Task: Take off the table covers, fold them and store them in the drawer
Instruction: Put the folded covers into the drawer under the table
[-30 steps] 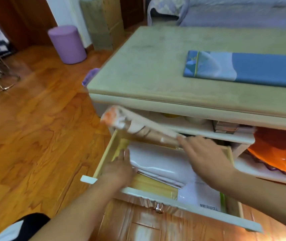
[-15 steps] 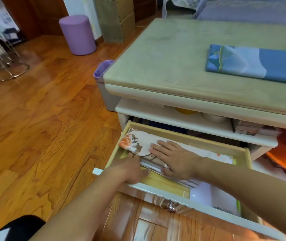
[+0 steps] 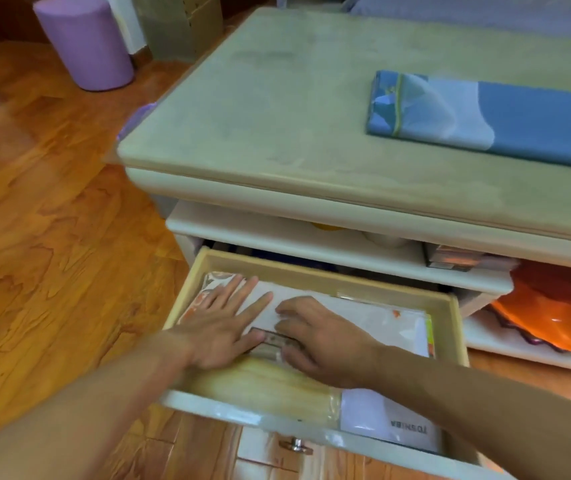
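Left hand (image 3: 223,329) and right hand (image 3: 315,336), grip flat, press glossy folded cover (image 3: 363,317) in wooden drawer (image 3: 457,327)

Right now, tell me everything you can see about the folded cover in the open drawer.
The folded cover is white, glossy like plastic sheet, with orange print at its left end and right edge. It lies flat inside the wooden drawer, on top of other flat items, along the back. The left hand presses on it with straight fingers; the right hand rests on it, fingers bent.
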